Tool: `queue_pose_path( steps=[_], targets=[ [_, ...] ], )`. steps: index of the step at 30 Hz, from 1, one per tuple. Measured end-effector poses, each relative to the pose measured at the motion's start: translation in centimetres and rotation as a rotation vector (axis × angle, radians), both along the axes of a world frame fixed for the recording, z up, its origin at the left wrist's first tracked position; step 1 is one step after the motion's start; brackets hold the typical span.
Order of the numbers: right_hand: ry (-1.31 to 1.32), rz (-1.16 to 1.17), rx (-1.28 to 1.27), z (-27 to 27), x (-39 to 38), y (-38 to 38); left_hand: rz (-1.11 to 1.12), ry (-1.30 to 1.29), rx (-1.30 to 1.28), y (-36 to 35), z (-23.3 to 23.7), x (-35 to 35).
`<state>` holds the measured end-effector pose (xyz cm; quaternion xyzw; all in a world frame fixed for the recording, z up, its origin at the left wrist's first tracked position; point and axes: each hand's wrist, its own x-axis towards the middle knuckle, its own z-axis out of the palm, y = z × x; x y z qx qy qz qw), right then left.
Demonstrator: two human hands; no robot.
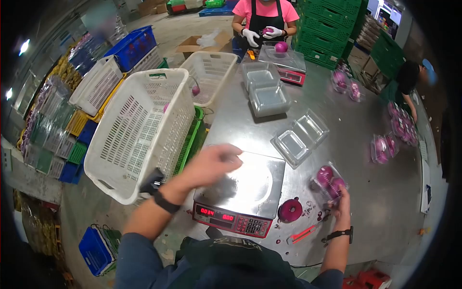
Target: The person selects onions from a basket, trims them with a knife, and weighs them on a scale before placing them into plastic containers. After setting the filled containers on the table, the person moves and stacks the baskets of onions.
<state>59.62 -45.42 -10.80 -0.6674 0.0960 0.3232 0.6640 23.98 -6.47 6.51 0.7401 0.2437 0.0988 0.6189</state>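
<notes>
My left hand hovers above the steel pan of a digital scale, blurred, with thumb and fingers apart and nothing visible in them. On the right, my right hand grips the near side of a clear plastic clamshell box with purple onions inside. A loose purple onion sits beside the scale among bits of skin. Near it lies a red-orange utility knife. Beyond the scale stands an open clear clamshell box. The scale's red digits are lit.
White crates stand left of the steel table. Stacked clear trays and another scale are farther back. Filled onion packs lie at right. A gloved co-worker holds an onion opposite; another person bends at right.
</notes>
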Motion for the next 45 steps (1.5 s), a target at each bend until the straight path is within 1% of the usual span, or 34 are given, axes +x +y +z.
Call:
queue_pose_path(
  steps=[1,2,4,6,7,9,10,12,16,17,19,20,21,22,23,25,26,28,29,31,32,33,34,35,36,37,38,39,40,41,42,43,44,45],
  targets=[
    [-0.014,-0.065,0.021,-1.2,2.0,-0.4,0.09,-0.029,-0.071,2.6,0.5,-1.6],
    [-0.037,-0.147,0.002,-1.9,4.2,-1.0,0.162,-0.057,-0.011,4.5,2.3,-3.0],
    [-0.083,-0.335,0.003,-1.4,7.7,-1.8,0.4,-0.052,-0.002,9.3,4.6,-6.6],
    [-0.276,-0.458,-0.217,-0.4,11.1,-2.0,0.607,-0.033,0.03,14.1,5.4,-9.9],
    [-0.281,-0.448,-0.211,-0.8,13.0,-1.9,0.619,-0.038,0.032,16.4,5.5,-11.5],
    [-0.65,-0.503,-0.407,-2.3,15.5,-2.0,0.805,-0.004,0.022,20.7,4.6,-14.5],
    [-0.66,-0.488,-0.402,-2.7,15.3,-2.0,0.822,-0.01,0.018,22.7,3.8,-15.5],
    [-0.628,-0.244,-0.296,-2.1,13.8,-0.7,0.88,0.097,0.094,26.7,1.5,-17.4],
    [-0.578,-0.044,-0.243,0.5,2.4,4.7,0.876,0.161,0.07,33.9,-6.5,-17.7],
    [-0.588,-0.047,-0.252,0.9,0.0,6.4,0.886,0.204,0.07,35.8,-9.1,-17.3],
    [-0.638,0.065,-0.305,1.6,-4.1,9.2,0.88,0.243,0.053,38.2,-13.2,-16.0],
    [-0.646,0.055,-0.322,1.7,-5.5,10.6,0.911,0.312,0.101,38.8,-15.0,-15.1],
    [-0.663,0.122,-0.356,1.8,-6.6,12.3,0.941,0.383,0.154,39.8,-16.9,-14.2],
    [-0.675,0.19,-0.391,1.8,-7.5,14.0,0.892,0.463,0.247,42.3,-20.9,-14.0],
    [-0.677,0.18,-0.408,1.8,-8.4,16.1,0.876,0.461,0.236,42.9,-21.9,-13.1],
    [-0.946,0.351,-0.532,1.9,-9.2,20.5,0.925,0.41,0.163,43.3,-23.8,-11.0],
    [-0.945,0.346,-0.547,1.8,-9.3,22.6,0.913,0.41,0.154,43.6,-24.3,-9.9],
    [-1.182,0.538,-0.747,1.1,-8.8,26.0,0.915,0.396,0.181,43.9,-24.9,-8.4],
    [-1.185,0.54,-0.755,0.4,-8.0,26.8,0.92,0.386,0.195,44.2,-25.1,-7.5],
    [-0.971,0.784,-0.833,-1.2,-6.3,28.2,0.903,0.379,0.198,44.5,-25.5,-6.3],
    [-0.997,0.845,-0.884,-1.2,-5.9,28.9,0.925,0.387,0.179,44.7,-25.9,-5.8],
    [-0.993,0.851,-0.888,-1.1,-5.4,29.3,0.944,0.397,0.16,44.8,-26.3,-5.4],
    [-0.948,0.942,-0.904,-0.8,-4.6,29.6,0.985,0.325,0.154,45.3,-28.2,-5.0],
    [-0.902,1.03,-0.915,-0.4,-4.2,30.0,0.982,0.332,0.151,45.1,-27.9,-5.0],
    [-0.893,1.032,-0.917,-0.9,-3.6,29.8,0.97,0.237,-0.015,44.6,-26.8,-5.3],
    [-0.925,1.092,-0.949,-1.6,-2.7,29.7,0.955,0.139,-0.177,44.2,-25.8,-5.4],
    [-0.962,1.151,-0.977,-2.2,-1.9,29.6,0.969,0.059,-0.324,44.6,-26.1,-5.7],
    [-0.961,1.153,-0.964,-2.9,-1.5,29.4,0.973,0.062,-0.313,44.9,-26.1,-6.5],
    [-1.123,1.106,-0.939,-3.7,-1.3,29.3,0.878,-0.137,-0.593,45.1,-26.1,-7.5],
    [-1.285,1.052,-0.908,-4.0,-1.4,29.4,0.763,-0.339,-0.863,44.8,-25.0,-8.2],
    [-1.287,1.049,-0.891,-4.2,-1.5,29.5,0.773,-0.414,-0.899,44.4,-23.8,-8.7],
    [-1.29,0.902,-0.853,-4.1,-1.4,29.3,0.774,-0.415,-0.883,44.1,-22.5,-9.2],
    [-1.29,0.755,-0.813,-3.6,-1.6,29.3,0.736,-0.483,-0.887,43.6,-20.4,-9.7],
    [-1.292,0.747,-0.798,-2.8,-2.0,29.3,0.696,-0.55,-0.89,43.1,-18.7,-10.2]
  ],
)
